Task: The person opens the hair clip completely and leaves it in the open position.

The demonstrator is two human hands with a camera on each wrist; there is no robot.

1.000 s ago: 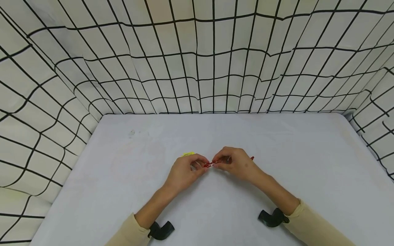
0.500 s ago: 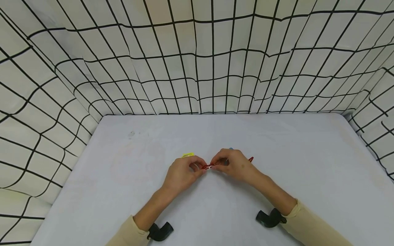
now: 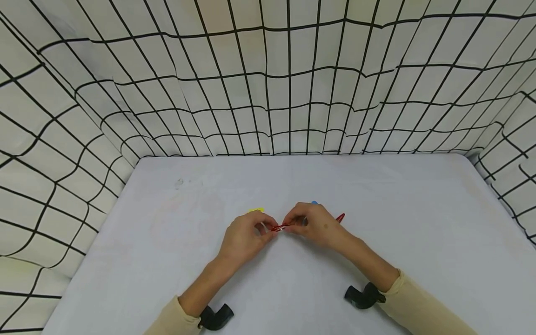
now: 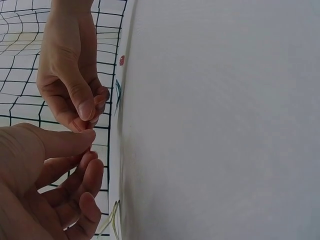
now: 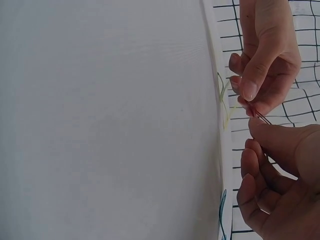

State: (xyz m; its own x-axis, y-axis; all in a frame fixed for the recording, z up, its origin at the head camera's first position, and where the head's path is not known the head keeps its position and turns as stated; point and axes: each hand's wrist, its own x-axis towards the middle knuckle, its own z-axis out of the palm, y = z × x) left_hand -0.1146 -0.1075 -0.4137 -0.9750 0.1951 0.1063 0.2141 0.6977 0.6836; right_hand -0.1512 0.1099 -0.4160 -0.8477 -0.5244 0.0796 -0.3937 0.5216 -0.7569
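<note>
A slim red snap hair clip (image 3: 278, 228) is held between both hands above the white table in the head view. My left hand (image 3: 244, 235) pinches its left end with thumb and fingertips. At the other end, my right hand (image 3: 318, 225) pinches it likewise. Fingertips cover most of the clip, and a thin red double strand (image 5: 261, 117) of it shows in the right wrist view. Both wrist views show the two hands nearly touching, fingertips facing.
Behind the left hand lies a yellow clip-like piece (image 3: 256, 210), partly hidden. A blue tip (image 3: 314, 202) shows behind the right hand, and another red clip (image 3: 341, 217) lies beside it. Black netting (image 3: 268, 74) over white cloth encloses the table (image 3: 167, 232).
Both hands have drifted slightly left with the red hair clip between them. The blue tip has come into view behind the right hand, and more of the other red clip shows.
</note>
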